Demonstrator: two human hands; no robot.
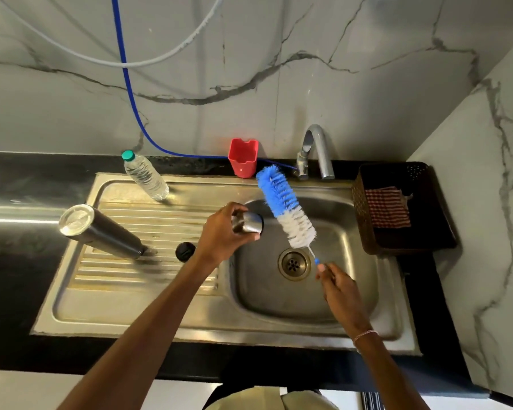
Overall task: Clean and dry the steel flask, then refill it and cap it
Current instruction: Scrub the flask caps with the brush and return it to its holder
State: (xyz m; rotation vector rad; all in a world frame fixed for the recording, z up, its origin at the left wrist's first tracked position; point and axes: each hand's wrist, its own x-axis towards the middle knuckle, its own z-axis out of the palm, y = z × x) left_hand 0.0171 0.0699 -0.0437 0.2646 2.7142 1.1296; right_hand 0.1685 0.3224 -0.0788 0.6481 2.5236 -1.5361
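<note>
The dark steel flask [101, 230] stands upside down on the ribbed drainboard, its base facing me. A black stopper [185, 251] lies on the drainboard beside it. My left hand [222, 233] grips the flask's steel cup lid [248, 222] over the left edge of the sink basin. My right hand [338, 287] pinches the thin handle of a blue and white bottle brush [285, 204], whose bristle head points up and away over the basin, just right of the cup lid and apart from it.
A clear plastic water bottle [145, 176] with a green cap stands at the drainboard's back. A red holder [243, 157] and the tap [316, 150] are behind the steel sink [353, 250]. A dark basket [406, 235] with a striped cloth [387, 207] sits right.
</note>
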